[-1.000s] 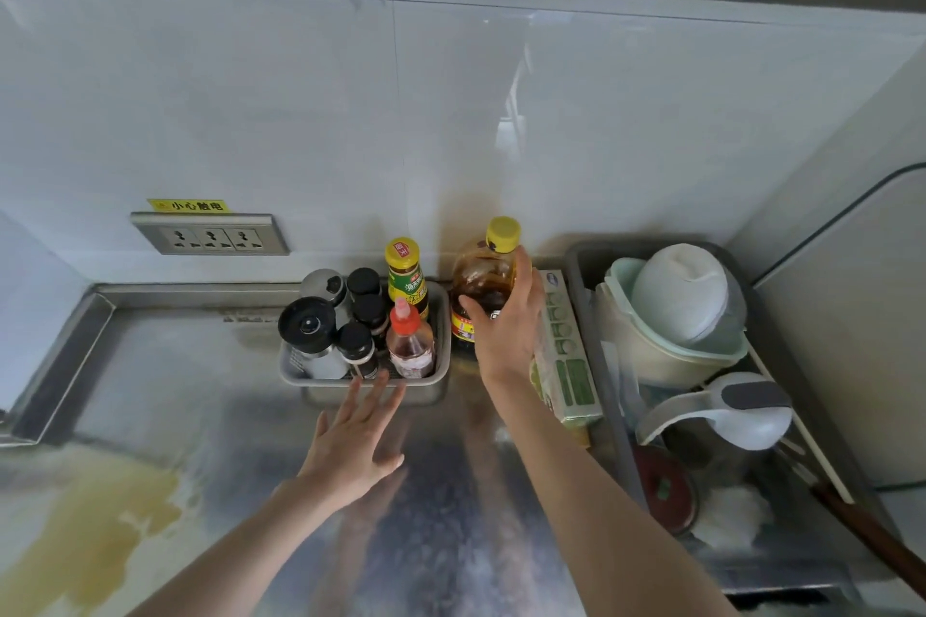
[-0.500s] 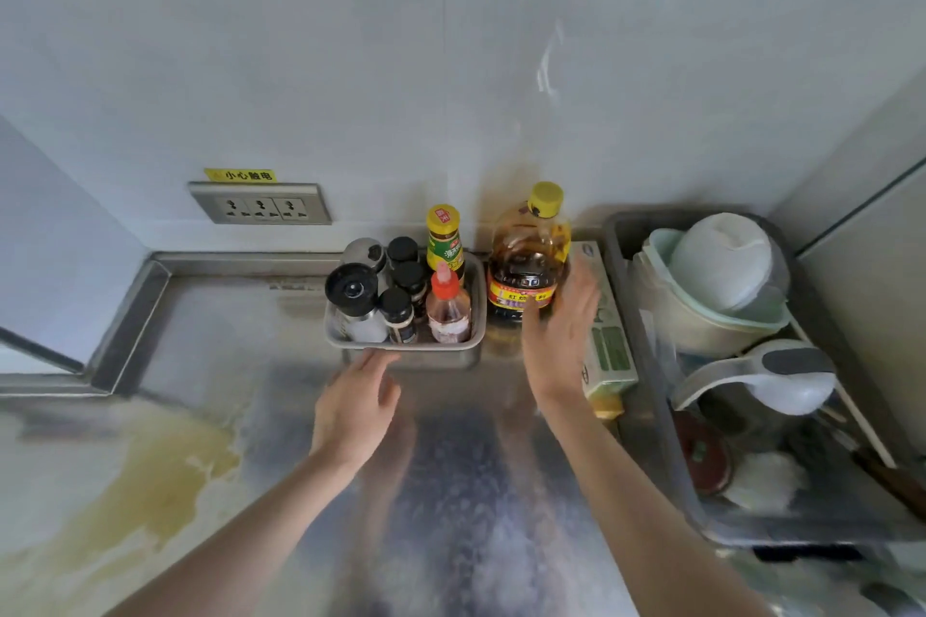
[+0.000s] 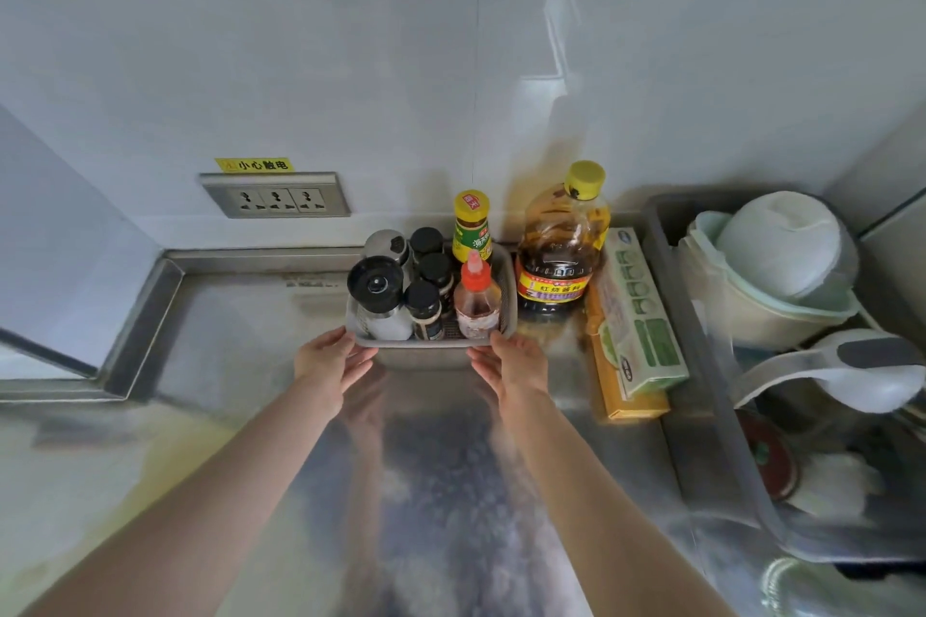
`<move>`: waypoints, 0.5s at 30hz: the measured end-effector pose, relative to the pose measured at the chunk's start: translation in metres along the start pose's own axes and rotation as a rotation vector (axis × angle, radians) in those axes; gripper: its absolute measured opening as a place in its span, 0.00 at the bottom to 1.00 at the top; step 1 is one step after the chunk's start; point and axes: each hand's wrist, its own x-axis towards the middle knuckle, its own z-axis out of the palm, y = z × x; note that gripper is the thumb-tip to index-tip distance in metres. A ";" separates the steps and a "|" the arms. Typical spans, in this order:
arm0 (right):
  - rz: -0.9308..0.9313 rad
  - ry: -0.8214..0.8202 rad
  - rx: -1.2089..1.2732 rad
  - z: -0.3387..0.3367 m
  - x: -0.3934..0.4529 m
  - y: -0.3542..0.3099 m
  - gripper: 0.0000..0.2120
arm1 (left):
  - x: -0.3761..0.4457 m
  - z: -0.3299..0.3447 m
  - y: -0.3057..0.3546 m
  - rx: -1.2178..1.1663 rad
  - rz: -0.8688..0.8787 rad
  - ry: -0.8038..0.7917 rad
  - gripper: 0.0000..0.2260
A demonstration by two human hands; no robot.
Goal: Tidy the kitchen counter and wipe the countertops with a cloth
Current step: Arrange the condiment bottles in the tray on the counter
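Observation:
A grey plastic basket (image 3: 431,347) of condiments stands on the steel countertop (image 3: 240,331) against the back wall. It holds a black-topped grinder (image 3: 377,286), several dark-capped spice jars, a yellow-capped bottle (image 3: 471,226) and a red-capped bottle (image 3: 476,301). My left hand (image 3: 328,358) holds the basket's front left corner. My right hand (image 3: 516,363) holds its front right corner, thumb on the rim. A large brown sauce bottle (image 3: 558,256) stands just right of the basket, untouched. No cloth is in view.
Green and yellow wrap boxes (image 3: 639,316) lie right of the sauce bottle. A grey dish tub (image 3: 701,416) at the right holds bowls (image 3: 776,241) and a white kettle (image 3: 852,381). A wall socket (image 3: 275,200) sits at back left. A yellowish stain (image 3: 125,491) marks the counter's left.
My right hand let go of the sauce bottle and came to the basket's front right corner. My left hand moved forward onto the front left corner.

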 end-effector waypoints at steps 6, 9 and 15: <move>-0.049 0.047 -0.055 -0.002 0.007 -0.001 0.08 | 0.000 0.004 -0.006 -0.054 0.017 0.004 0.13; -0.058 0.063 -0.060 -0.001 0.008 0.001 0.07 | 0.003 0.003 -0.004 -0.058 0.023 0.000 0.14; -0.006 0.004 -0.160 -0.010 -0.007 -0.002 0.08 | -0.010 0.004 -0.004 0.035 -0.027 0.015 0.12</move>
